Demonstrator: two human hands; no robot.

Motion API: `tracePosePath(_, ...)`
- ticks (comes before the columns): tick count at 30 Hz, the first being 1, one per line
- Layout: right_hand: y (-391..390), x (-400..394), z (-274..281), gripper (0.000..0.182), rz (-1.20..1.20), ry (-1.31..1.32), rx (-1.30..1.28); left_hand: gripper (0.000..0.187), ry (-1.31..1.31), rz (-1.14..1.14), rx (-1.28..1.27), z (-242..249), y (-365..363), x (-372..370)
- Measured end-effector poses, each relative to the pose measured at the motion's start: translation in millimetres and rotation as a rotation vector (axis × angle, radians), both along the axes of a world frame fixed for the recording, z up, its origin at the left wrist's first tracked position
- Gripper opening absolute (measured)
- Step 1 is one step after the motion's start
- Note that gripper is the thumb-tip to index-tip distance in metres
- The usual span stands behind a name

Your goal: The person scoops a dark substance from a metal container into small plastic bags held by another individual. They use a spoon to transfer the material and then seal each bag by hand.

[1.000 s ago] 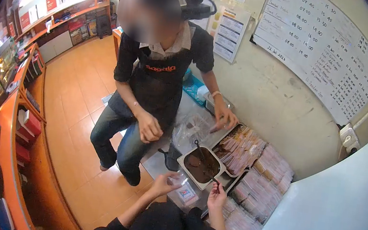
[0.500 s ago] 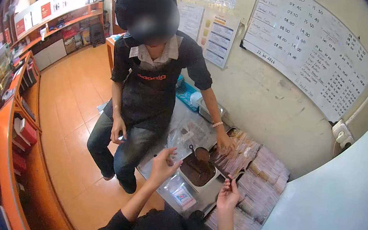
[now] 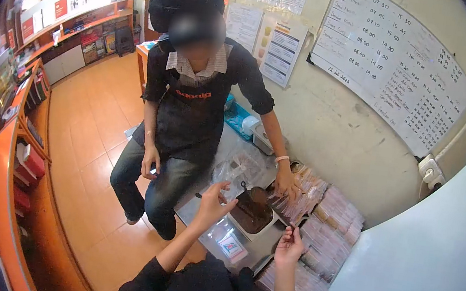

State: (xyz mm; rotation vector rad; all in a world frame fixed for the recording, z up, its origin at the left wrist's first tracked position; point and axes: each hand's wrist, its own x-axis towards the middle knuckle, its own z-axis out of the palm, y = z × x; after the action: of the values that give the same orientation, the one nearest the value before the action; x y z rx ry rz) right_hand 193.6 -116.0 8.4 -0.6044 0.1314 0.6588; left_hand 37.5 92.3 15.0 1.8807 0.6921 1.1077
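Left hand [image 3: 213, 201] pinches a thin clear plastic bag [image 3: 233, 176] beside the square metal tray of brown sauce [image 3: 252, 212]; right hand [image 3: 289, 246] is half curled, holding nothing

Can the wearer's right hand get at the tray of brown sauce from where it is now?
Probably yes. The right hand hovers just off the near right corner of the tray of brown sauce, with nothing between them. The left hand sits at the tray's left edge, and the co-worker's hand rests beyond it on the stacked packets.
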Motion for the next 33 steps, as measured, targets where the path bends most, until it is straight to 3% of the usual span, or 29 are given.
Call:
tracePosePath(5, 6, -5, 39, 0.025, -0.049, -0.035, 0.038, 0.057, -0.035, -0.013, 0.000, 5, 0, 11)
tracePosePath(15, -5, -11, 2, 0.024, -0.043, -0.007, -0.059, 0.060, -0.034, 0.013, 0.031, 3, -4, 14)
tracePosePath(23, 0, -6, 41, 0.027, -0.081, -0.113, -0.024, 0.063, 0.005, -0.064, 0.012, -10, -9, 34)
tracePosePath(33, 1, -11, 65, 0.026, -0.172, -0.271, -0.103, 0.071, 0.013, -0.114, 0.029, 13, -35, 54)
